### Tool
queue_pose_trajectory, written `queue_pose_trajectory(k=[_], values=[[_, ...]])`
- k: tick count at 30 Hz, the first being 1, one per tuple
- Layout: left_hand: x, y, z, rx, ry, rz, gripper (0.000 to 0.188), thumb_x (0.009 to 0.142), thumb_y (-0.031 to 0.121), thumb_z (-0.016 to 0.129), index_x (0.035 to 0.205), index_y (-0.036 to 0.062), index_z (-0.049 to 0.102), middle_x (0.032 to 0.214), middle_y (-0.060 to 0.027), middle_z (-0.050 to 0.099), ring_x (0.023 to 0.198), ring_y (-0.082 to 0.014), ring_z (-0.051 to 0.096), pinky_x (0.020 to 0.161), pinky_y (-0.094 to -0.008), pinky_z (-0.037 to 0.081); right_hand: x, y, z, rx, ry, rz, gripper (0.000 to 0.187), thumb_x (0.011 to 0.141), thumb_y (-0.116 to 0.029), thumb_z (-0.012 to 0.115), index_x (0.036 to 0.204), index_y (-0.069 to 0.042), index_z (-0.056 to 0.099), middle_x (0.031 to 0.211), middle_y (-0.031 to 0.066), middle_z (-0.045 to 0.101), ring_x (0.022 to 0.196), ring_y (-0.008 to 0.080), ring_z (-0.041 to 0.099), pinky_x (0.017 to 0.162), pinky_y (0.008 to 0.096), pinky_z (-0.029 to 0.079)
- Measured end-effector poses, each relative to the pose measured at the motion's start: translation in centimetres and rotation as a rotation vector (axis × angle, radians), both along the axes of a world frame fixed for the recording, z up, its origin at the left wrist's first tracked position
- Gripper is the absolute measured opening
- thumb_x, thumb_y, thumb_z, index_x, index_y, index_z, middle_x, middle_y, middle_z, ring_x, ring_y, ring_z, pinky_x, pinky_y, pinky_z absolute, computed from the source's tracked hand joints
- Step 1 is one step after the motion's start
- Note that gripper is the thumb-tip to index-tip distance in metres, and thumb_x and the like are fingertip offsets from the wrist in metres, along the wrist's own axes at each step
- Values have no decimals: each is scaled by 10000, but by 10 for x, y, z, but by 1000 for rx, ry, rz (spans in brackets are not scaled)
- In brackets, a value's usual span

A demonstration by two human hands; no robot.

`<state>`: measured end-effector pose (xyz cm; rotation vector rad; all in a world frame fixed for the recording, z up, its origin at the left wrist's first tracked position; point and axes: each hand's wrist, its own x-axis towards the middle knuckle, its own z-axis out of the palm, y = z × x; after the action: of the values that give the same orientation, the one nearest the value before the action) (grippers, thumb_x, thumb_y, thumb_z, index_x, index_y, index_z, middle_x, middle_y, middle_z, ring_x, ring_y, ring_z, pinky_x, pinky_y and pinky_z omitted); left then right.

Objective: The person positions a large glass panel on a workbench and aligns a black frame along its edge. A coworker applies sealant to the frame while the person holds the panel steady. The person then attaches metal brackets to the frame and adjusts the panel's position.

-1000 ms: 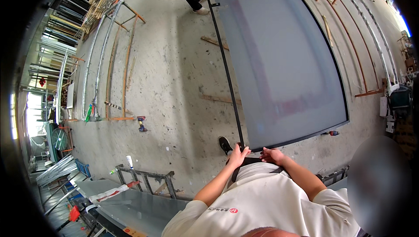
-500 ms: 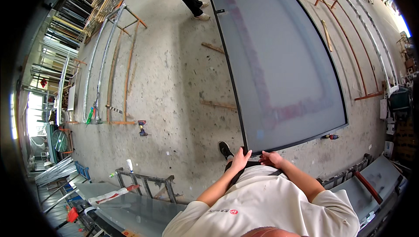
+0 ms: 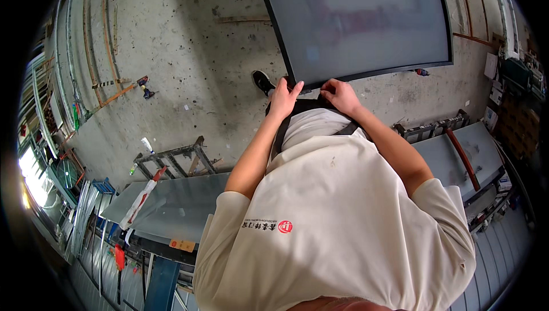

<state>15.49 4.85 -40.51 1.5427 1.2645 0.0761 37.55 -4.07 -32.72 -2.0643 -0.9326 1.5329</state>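
Note:
A large frosted glass panel (image 3: pixel 366 36) in a thin black frame stretches away from my waist. My left hand (image 3: pixel 282 100) is closed around its near left corner, thumb lying on top of the frame. Just right of that corner, my right hand (image 3: pixel 341 97) is by the near edge, its fingers bent inward in a pinch. Whatever lies between those fingertips is too small or hidden to make out. A black waist strap (image 3: pixel 311 105) shows behind both hands. My black shoe (image 3: pixel 262 82) is on the floor left of the corner.
A cordless drill (image 3: pixel 146 89) lies on the concrete at left; another tool (image 3: pixel 422 72) lies beside the panel's right edge. A wooden strip (image 3: pixel 243 19) reaches under the panel. Behind me are black racks (image 3: pixel 177 159) and a grey sheet-topped bench (image 3: pixel 186 199).
The view has tilted down toward my body, so the other person's legs are out of sight. My right hand's fingers have curled in from a looser pose. My left hand stays at the corner.

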Motion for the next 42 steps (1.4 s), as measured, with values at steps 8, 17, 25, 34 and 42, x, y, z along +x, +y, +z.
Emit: queue_pose_trajectory(k=[8, 17, 25, 34, 42], values=[[3, 4, 4, -11, -31, 11, 678, 961, 609, 627, 1015, -63, 556, 991, -287, 657, 918, -463, 644, 826, -500, 510, -7, 11, -2, 269, -204, 320, 289, 824, -173, 778, 1065, -84, 644, 1046, 107, 683, 962, 345, 683, 842, 451, 550], [-2, 18, 8, -107, -38, 38, 570, 1034, 521, 550, 986, -44, 599, 940, -268, 652, 914, -467, 636, 814, -502, 504, -8, 22, -1, 394, -340, 551, 223, 833, -225, 765, 977, -85, 669, 1034, 103, 624, 969, 325, 668, 828, 452, 553], [-12, 18, 63, 301, 71, -180, 364, 949, 348, 692, 1132, 68, 548, 949, -115, 677, 803, -333, 684, 703, -452, 547, -3, 30, -14, 580, -409, 712, 108, 845, -183, 679, 873, -81, 657, 979, 97, 628, 977, 303, 655, 817, 442, 558], [-9, 24, 81, 568, 143, -628, 749, 831, 397, 799, 1421, 125, 425, 1163, -143, 595, 893, -372, 702, 709, -476, 588, 1, 32, -12, 561, -370, 712, 158, 813, -170, 686, 933, -79, 638, 978, 99, 636, 976, 316, 657, 822, 449, 553], [-4, 23, 70, 636, 224, -727, 715, 837, 389, 797, 1420, 142, 464, 1152, -156, 555, 826, -347, 705, 669, -457, 584, 10, 20, -11, 427, -212, 397, 323, 865, -165, 704, 1168, -67, 650, 1079, 120, 690, 957, 289, 668, 821, 425, 550]])
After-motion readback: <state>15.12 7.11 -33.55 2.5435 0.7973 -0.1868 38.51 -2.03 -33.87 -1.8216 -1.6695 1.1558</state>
